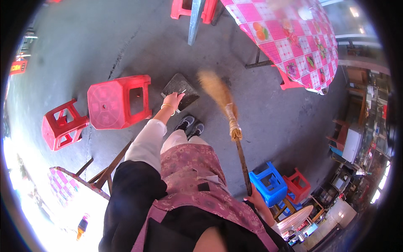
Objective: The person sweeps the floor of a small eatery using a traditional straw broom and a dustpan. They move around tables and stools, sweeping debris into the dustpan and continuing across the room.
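My left hand, with a bangle at the wrist, is closed around the handle of a dark dustpan. The hand hides most of that handle; a short pale tip shows by the thumb. Some debris appears to lie in the pan. Down at my right side, my right hand grips the wooden handle of a straw broom. Its bristles are blurred and fan out above the concrete floor, to the right of the dustpan. I cannot tell whether they touch the floor. My shoes stand just below the pan.
Red plastic stools are on the left, close to my left arm. A table with a pink checked cloth stands at upper right. Blue and red stools are near my right hand. Another table sits in glare at lower left.
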`<state>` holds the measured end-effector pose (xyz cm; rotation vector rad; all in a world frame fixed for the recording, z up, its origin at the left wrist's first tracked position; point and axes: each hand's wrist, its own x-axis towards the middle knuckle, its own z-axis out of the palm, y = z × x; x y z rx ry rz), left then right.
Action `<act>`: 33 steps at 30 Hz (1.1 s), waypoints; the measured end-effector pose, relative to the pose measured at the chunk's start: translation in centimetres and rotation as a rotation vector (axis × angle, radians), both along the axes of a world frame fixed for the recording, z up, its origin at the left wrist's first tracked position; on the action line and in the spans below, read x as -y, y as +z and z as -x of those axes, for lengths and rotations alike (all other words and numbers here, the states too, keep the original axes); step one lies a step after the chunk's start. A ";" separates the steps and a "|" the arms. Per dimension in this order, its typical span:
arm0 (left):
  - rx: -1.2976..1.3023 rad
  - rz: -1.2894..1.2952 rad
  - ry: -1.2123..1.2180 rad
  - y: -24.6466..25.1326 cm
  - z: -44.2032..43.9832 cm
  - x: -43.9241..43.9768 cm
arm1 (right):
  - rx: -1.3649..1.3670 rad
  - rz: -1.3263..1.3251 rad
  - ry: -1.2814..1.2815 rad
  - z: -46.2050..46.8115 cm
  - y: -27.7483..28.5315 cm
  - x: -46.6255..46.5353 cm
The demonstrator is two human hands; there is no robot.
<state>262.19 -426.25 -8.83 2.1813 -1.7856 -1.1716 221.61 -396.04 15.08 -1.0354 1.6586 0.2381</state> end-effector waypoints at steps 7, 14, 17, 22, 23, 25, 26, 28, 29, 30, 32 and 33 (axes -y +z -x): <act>0.014 0.188 0.337 7.7 4.5 -5.8 | 0.142 -0.118 -0.498 1.5 -3.5 3.2; -0.059 0.292 0.733 8.8 4.3 -8.0 | 0.272 0.054 -0.283 3.4 -2.1 5.3; -0.070 0.330 0.720 9.6 4.3 -8.7 | 0.315 0.031 -0.256 4.1 -3.2 6.1; -0.050 0.267 0.660 10.6 4.1 -9.7 | 0.394 0.003 -0.208 5.3 -5.3 7.7; -0.051 0.262 0.683 10.6 3.8 -9.7 | 0.348 -0.004 -0.166 4.0 -3.9 8.6; -0.057 0.249 0.725 10.4 3.0 -9.7 | 0.255 -0.001 -0.092 1.9 -2.1 9.6; -0.044 0.255 0.750 9.9 2.3 -9.6 | 0.209 0.008 -0.057 1.0 -1.5 9.9; -0.024 0.240 0.784 9.3 0.9 -9.5 | 0.238 0.067 -0.011 0.7 -1.8 9.9; -0.017 0.230 0.804 9.1 0.2 -9.4 | 0.313 0.116 0.001 1.0 -2.6 9.6; -0.014 0.230 0.818 8.9 -0.7 -9.4 | 0.334 0.117 -0.010 1.1 -2.9 9.6; 0.019 0.251 0.834 9.4 -2.7 -9.0 | 0.328 0.079 -0.072 -0.5 -2.3 10.1; 0.037 0.261 0.844 9.6 -3.9 -8.9 | 0.298 0.036 -0.114 -1.5 -2.1 10.4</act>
